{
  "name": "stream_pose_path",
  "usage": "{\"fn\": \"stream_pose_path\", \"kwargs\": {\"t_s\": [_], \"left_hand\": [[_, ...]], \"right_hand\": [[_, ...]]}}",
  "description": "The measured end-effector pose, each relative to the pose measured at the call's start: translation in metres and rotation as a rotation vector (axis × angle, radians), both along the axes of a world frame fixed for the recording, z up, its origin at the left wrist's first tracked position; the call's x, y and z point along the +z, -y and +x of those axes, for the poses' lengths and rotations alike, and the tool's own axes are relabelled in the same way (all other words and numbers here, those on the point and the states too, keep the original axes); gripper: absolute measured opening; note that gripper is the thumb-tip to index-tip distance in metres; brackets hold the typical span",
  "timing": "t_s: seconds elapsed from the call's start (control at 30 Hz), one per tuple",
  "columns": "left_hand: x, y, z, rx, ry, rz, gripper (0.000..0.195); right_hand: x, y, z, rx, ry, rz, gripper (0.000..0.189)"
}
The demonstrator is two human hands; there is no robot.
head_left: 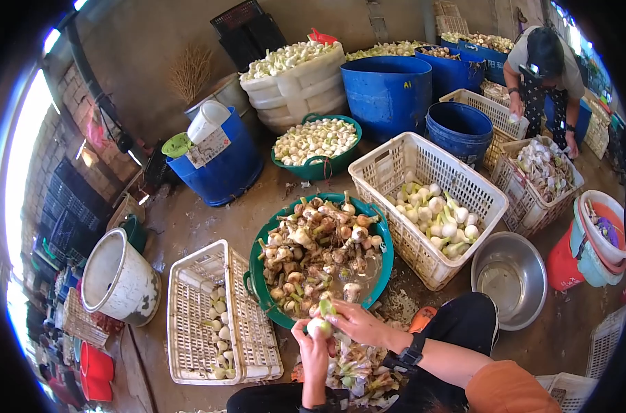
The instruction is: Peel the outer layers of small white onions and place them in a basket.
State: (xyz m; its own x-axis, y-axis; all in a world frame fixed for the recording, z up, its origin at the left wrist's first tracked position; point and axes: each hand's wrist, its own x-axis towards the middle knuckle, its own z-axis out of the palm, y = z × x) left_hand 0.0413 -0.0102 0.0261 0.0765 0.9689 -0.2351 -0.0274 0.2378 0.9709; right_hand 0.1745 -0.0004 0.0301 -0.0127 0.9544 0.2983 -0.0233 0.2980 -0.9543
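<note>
My left hand point(314, 356) holds a pale, peeled garlic bulb point(319, 327) from below. My right hand point(358, 322) has its fingers on the green stem end of the same bulb. Just beyond them is a green plastic tub point(387, 258) of unpeeled, dirty bulbs point(313, 232) with some murky water. Peeled skins point(362, 369) lie heaped on the floor between my legs. White bulbs point(439, 214) fill part of a white plastic crate point(364, 173) beyond the tub to the right. Another white crate point(259, 335), at the left, holds several white bulbs point(222, 330).
A metal basin point(509, 281) and a red bucket point(563, 258) stand at the right. A white bucket point(142, 289) is at the left. Blue barrels point(388, 93) and a green basin of bulbs point(313, 168) stand farther back. Another person point(566, 62) bends over a crate of skins point(530, 206).
</note>
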Motion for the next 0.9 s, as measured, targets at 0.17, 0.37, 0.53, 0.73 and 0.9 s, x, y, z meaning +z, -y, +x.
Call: {"fn": "stream_pose_path", "kwargs": {"t_s": [0.17, 0.37, 0.53, 0.73, 0.9], "left_hand": [[-0.003, 0.001, -0.002, -0.199, -0.039, 0.250, 0.048], [-0.004, -0.002, 0.008, 0.162, -0.190, 0.296, 0.027], [-0.030, 0.007, 0.015, 0.334, 0.443, 0.032, 0.030], [-0.042, -0.009, -0.032, 0.367, 0.642, 0.022, 0.023], [-0.040, -0.007, -0.023, 0.434, 0.131, 0.261, 0.018]], "right_hand": [[-0.016, -0.013, 0.005, 0.293, -0.591, -0.505, 0.025], [-0.033, -0.020, -0.007, -0.163, -0.699, -0.298, 0.018], [-0.012, -0.012, -0.020, -0.270, 0.057, -0.178, 0.025], [0.014, -0.021, 0.011, 0.230, -0.067, -0.458, 0.029], [-0.005, -0.013, -0.019, 0.114, 0.623, -0.066, 0.016]]}}
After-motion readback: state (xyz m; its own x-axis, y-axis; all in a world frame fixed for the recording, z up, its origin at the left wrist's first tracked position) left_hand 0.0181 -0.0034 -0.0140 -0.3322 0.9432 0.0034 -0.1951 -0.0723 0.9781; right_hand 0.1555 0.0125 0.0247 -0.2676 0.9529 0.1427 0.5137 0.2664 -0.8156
